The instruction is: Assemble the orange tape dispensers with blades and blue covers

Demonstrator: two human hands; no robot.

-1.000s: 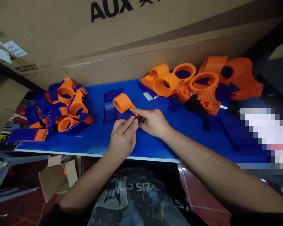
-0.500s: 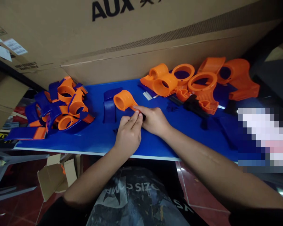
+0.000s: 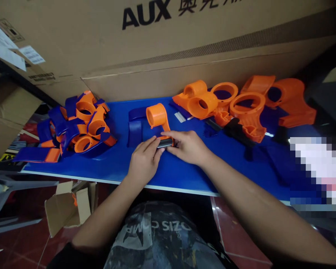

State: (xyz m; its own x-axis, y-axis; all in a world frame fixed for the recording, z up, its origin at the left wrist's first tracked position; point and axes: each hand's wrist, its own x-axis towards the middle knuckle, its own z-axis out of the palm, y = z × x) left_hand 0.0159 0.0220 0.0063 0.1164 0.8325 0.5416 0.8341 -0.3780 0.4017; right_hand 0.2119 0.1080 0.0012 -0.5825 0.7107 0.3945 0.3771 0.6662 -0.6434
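Note:
In front of me, both hands grip an orange tape dispenser by its near end, its ring pointing away. A black roller lies across that end. My left hand pinches the roller's left side, fingers closed. My right hand is closed round the right side, thumb below and index finger on top. Just beyond my left hand lies a curved blue plastic piece, with another blue piece behind it. The fingers partly cover the dispenser's near end.
Orange-and-blue dispensers are piled on the left of the blue tabletop. At the right lie several orange dispenser bodies and black parts. A large cardboard box stands behind. An open carton is on the floor.
The dispenser has turned so its ring points away from me, and the black roller now shows between my hands. My left hand has shifted slightly left. The view has moved a little.

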